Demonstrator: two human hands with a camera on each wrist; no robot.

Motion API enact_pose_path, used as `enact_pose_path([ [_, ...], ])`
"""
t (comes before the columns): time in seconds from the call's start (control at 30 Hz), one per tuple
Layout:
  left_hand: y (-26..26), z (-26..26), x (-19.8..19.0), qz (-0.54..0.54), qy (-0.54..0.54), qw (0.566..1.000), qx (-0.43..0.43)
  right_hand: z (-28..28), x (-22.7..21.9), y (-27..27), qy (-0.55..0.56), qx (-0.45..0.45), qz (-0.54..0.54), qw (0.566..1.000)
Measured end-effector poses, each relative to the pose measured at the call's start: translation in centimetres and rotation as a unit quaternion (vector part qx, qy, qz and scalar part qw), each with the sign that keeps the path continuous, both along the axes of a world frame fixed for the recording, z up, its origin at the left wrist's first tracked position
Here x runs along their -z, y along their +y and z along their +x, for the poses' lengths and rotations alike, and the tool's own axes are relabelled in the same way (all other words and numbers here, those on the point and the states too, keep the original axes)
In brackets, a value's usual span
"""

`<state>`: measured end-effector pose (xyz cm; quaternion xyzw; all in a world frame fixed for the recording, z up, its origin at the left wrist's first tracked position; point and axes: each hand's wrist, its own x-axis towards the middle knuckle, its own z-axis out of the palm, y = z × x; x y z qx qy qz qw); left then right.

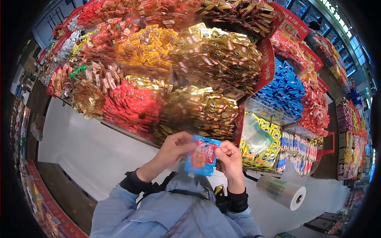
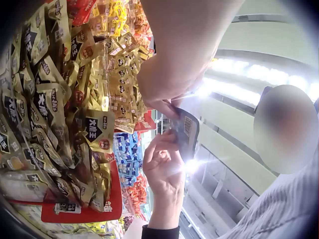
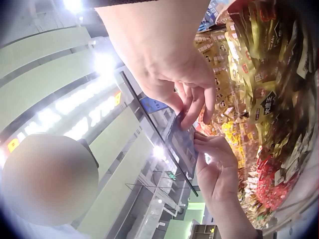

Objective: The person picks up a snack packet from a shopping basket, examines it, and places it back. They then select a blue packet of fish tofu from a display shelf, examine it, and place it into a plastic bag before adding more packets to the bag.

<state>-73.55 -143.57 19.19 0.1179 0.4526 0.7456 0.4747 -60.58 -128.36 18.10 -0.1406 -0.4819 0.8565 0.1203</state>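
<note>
A small blue snack packet (image 1: 203,155) with a red label and a food picture is held up in front of the person's body, its printed face showing in the head view. The left hand (image 1: 174,147) pinches its left edge near the top between thumb and fingers. On the opposite edge, the right hand (image 1: 231,159) pinches it with the thumb on the printed side. From the left wrist, the packet (image 2: 188,132) appears from its back, with a pale printed panel. The right wrist view shows the packet (image 3: 182,149) spanning both hands.
Bins of loose wrapped snacks fill the stand ahead: gold packets (image 1: 218,59), red packets (image 1: 129,107), blue packets (image 1: 281,89). A clear plastic bag (image 1: 257,135) lies over yellow packets at the right. Below it hangs a plastic bag roll (image 1: 281,191). Red sign boards (image 1: 266,65) edge the bins.
</note>
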Motion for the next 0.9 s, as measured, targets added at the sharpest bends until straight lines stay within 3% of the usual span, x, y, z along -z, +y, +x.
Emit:
enact_pose_path([
  [0.27, 2.3, -0.2, 1.0, 0.003, 0.013, 0.999, 0.039, 0.6, -0.9, 1.3, 0.016, 0.026, -0.01, 0.999],
  [0.43, 3.8, 0.3, 0.8, 0.011, 0.043, 0.997, 0.056, 1.7, -1.0, 3.2, -0.03, 0.021, 0.056, 0.998],
  [0.7, 6.0, 0.7, 0.2, 0.02, 0.049, 0.996, 0.065, 2.3, -1.7, 5.0, -0.009, 0.036, 0.079, 0.996],
  [0.9, 6.8, 0.6, 0.0, 0.005, 0.063, 0.996, 0.065, 2.4, -2.0, 5.6, 0.0, 0.025, 0.033, 0.999],
])
